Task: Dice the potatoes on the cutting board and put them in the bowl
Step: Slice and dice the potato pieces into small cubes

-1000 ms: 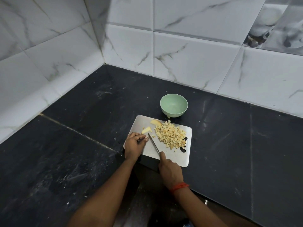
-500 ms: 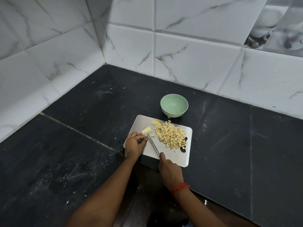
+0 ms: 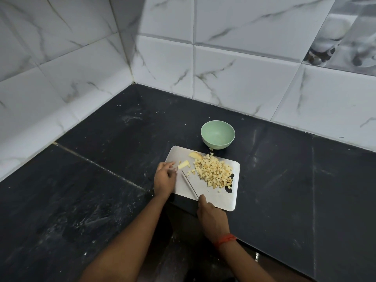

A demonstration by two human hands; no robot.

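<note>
Potato strip (image 3: 183, 164) lies just beside left fingers (image 3: 171, 165).

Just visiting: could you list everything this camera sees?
bowl: one, mint green, empty, on countertop beyond board
cutting board: one, pale grey, countertop's front edge
diced potato: one heap, yellow, board's right half
potato strip: one, pale yellow, board's left
potato slice: one, yellow, board's far edge
knife: one, steel, over board's middle
countertop: one, black, underneath everything
wall tiles: several, white marbled, behind and left
left hand: one, fingertips beside potato strip
right hand: one, grips knife; red thread on wrist
</note>
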